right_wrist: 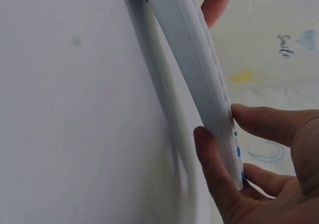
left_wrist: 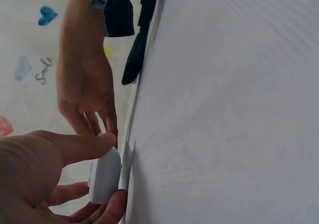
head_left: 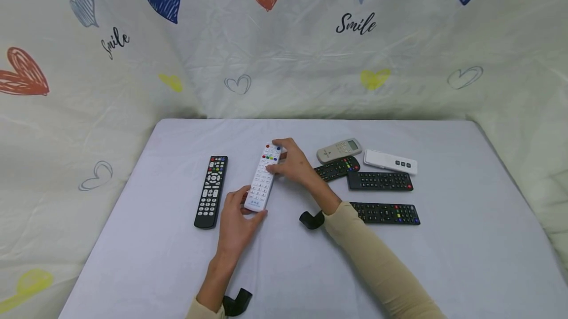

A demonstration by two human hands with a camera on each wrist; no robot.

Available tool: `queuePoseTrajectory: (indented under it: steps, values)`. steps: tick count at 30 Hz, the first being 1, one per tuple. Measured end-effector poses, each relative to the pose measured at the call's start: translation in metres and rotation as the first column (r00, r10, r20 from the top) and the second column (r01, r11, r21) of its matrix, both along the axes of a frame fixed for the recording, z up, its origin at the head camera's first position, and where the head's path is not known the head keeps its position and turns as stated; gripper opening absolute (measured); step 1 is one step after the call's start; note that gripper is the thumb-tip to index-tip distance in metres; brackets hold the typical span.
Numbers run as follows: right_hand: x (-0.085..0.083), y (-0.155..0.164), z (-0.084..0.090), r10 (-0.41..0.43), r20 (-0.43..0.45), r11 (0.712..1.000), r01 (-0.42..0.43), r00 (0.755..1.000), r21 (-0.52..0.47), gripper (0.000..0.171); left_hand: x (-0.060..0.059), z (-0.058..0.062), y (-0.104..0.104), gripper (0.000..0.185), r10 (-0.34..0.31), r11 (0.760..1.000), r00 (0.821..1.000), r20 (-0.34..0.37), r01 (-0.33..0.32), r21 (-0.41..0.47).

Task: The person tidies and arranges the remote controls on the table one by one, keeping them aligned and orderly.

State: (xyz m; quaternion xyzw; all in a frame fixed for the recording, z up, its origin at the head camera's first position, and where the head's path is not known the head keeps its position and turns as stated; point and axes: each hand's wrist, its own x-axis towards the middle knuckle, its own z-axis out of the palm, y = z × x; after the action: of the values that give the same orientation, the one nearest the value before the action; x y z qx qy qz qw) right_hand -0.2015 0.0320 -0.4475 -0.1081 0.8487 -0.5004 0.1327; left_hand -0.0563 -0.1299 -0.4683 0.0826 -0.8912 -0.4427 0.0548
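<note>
At left centre of the frame a black remote (head_left: 211, 191) lay alone on the table (head_left: 466, 240). Just right of it, the left hand (head_left: 236, 220) pinched the near end of the white remote (head_left: 264, 177), whose long axis ran up the frame, while the right hand (head_left: 294, 163) gripped its far end; both hands were equally close. At right lay a cluster of remotes (head_left: 379, 181). The right wrist view showed the white remote (right_wrist: 199, 79) tilted, one end raised off the cloth, which the head view hid.
</note>
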Motion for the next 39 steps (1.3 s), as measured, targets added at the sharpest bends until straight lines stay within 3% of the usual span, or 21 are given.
queuePoseTrajectory:
  steps: [17,25,39]
  values:
    - [-0.001,-0.007,-0.001,0.037,-0.010,0.999,-0.037,0.999,0.004,0.078,0.005,-0.002,-0.004,0.078,0.017,1.000,1.000,0.020,-0.017,-0.019]
    - [0.000,-0.013,0.000,0.045,-0.029,0.999,-0.045,0.999,0.010,0.077,0.007,-0.005,-0.007,0.078,0.034,0.999,0.999,-0.016,-0.034,-0.010]
    - [-0.001,-0.022,-0.003,0.071,-0.039,0.997,-0.070,0.997,0.019,0.076,0.012,0.000,-0.007,0.079,0.062,0.998,0.998,-0.004,-0.062,-0.020]
